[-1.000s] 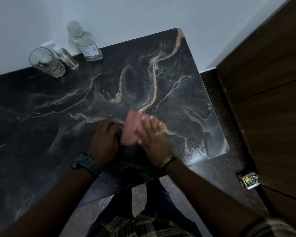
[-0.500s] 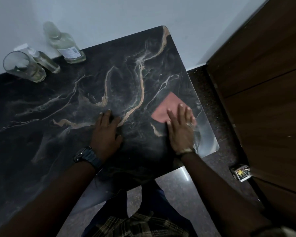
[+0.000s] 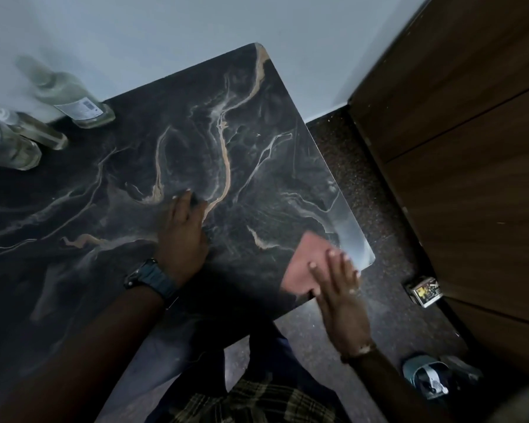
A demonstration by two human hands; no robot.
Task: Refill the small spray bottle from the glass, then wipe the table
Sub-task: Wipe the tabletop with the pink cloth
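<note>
Mostly done: wiping stage, dark marbled table (image 3: pixel 257 148).
Pressed flat right hand (image 3: pixel 341 296) on pink square cloth (image 3: pixel 307 264) near corner; left hand (image 3: pixel 182 236) flat, empty.

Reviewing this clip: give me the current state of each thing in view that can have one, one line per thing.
Pink cloth: flat at the table's near right corner, under the right hand's fingers.
Right hand: fingers straight, pressing the cloth.
Left hand: flat on the table, holding nothing.
Glass: upright, blurred, some liquid inside.
Small spray bottle: standing beside the glass, blurred.
Large bottle: upright by the wall, blurred.
</note>
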